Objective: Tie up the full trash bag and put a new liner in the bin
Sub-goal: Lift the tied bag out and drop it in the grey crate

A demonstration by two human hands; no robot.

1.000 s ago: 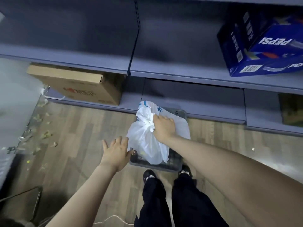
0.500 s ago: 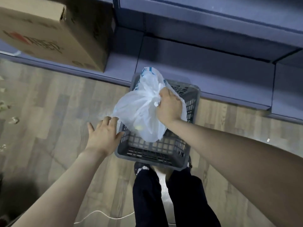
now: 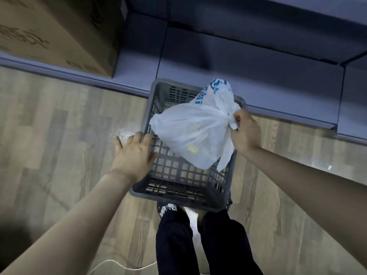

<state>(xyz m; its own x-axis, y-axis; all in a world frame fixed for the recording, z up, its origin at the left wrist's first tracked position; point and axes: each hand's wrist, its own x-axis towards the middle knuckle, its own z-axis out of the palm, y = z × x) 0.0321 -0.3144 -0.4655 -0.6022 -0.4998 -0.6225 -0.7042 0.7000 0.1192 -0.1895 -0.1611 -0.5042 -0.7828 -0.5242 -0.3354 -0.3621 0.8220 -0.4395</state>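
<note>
Now we stand on wood-plank floor [image 3: 59, 139], grey bin [image 3: 178, 192] at our feet against the shelf base [image 3: 248, 76]. Right hand [image 3: 245, 133] pinches the tied bag [image 3: 195, 133] above the bin; left hand [image 3: 135, 155], fingers straight, rests on its rim. Cardboard box [image 3: 59, 34] far-left of bin.

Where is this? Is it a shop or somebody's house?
Probably a shop or its stockroom. Long grey metal shelves run along the wood-look floor, and a big cardboard box sits on the bottom shelf like stock. The grey bin looks like a shop basket.
</note>
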